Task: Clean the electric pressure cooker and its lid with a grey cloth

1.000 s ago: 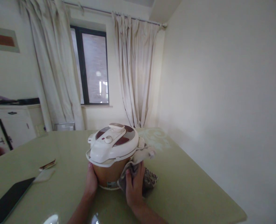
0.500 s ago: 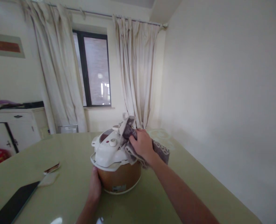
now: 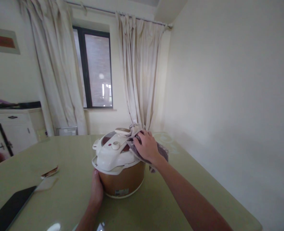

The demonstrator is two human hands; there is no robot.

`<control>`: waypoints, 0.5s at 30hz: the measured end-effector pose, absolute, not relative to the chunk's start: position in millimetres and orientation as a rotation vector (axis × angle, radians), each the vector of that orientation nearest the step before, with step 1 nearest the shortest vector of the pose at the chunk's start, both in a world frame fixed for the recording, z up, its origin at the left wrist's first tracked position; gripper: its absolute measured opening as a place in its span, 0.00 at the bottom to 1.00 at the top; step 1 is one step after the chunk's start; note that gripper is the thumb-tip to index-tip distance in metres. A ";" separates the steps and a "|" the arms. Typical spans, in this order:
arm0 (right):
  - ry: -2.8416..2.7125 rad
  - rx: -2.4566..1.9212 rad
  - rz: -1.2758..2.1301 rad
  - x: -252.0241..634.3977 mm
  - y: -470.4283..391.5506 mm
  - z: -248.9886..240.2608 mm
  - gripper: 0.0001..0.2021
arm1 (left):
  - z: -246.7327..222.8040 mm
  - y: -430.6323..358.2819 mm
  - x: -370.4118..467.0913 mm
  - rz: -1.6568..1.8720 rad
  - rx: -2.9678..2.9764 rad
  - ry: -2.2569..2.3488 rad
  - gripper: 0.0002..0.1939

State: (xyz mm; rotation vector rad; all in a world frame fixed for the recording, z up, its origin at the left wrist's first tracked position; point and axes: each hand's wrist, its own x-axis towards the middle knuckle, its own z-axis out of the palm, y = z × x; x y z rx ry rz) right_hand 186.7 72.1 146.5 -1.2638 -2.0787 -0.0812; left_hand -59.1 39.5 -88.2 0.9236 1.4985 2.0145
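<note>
Curled over a bunched, patterned cloth (image 3: 162, 152), the right hand (image 3: 147, 147) has its fingers bent and partly closed on the fabric, pressing it against the far right part of the lid (image 3: 108, 158) of a cooker (image 3: 126, 179). In the head view, the left hand (image 3: 96, 190) is open, with no grasp around anything: it lies along the left side of the cooker's brown body, fingers up near the lower rim of the lid, the thumb's position hard to make out. The cooker stands upright on the pale green table (image 3: 192, 195), in front of the person, between the two arms. Its lid is white with dark red panels and sits on the body; on top are a round knob (image 3: 115, 145) and a raised handle (image 3: 122, 131), the cloth touching the right end of the handle. Loose folds of the cloth hang past the wrist on the right side. A small label (image 3: 121, 192) shows low on the front of the body. Well apart to the left, a dark flat object (image 3: 12, 205) lies on the table, with a small, narrow item (image 3: 50, 172) beyond its far end. Behind the table are a dark-framed window (image 3: 98, 70), pale curtains (image 3: 142, 64) and, at left, a white cabinet (image 3: 19, 125).
</note>
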 end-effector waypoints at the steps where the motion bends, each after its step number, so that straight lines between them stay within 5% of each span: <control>1: -2.071 -1.244 -0.129 186.0 56.9 142.1 0.13 | -87.1 39.9 -58.0 2.018 0.909 1.504 0.38; 6: -2.108 -1.083 -0.261 178.3 26.1 133.5 0.14 | -82.1 38.3 -55.7 2.031 0.928 1.489 0.38; 15: -2.066 -1.323 -0.106 188.3 108.8 161.5 0.14 | -86.8 32.6 -60.0 1.974 0.963 1.473 0.37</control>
